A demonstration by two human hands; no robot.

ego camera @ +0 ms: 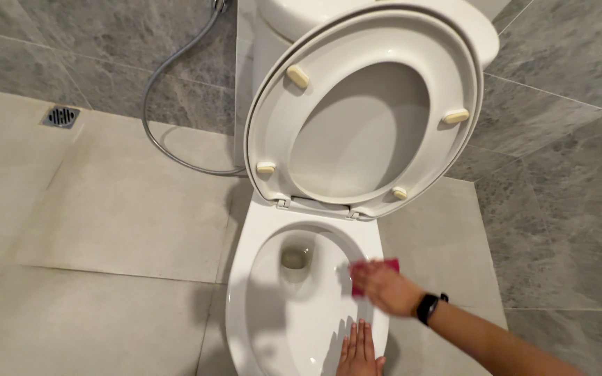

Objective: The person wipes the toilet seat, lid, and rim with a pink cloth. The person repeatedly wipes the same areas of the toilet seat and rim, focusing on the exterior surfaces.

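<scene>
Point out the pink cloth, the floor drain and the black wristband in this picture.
pink cloth (pixel 384 265): head view, on the upper edge showing above the right hand.
floor drain (pixel 61 115): head view, on the middle of the grate.
black wristband (pixel 426 308): head view, on the band's face at the right wrist.

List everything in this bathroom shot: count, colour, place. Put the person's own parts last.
toilet bowl: one, white, centre bottom, open.
toilet seat: one, white, raised upright with the lid behind it.
seat bumpers: four, cream, on the seat's underside.
spray hose: one, grey, looping down the wall left of the toilet.
floor drain: one, dark metal, far left of the floor.
floor: beige tiles.
wall: grey stone tiles.
pink cloth: one, on the bowl's right rim.
wristband: one, black, right wrist.
right hand: pressing the pink cloth.
left hand: flat on the bowl's rim, bottom edge.
</scene>
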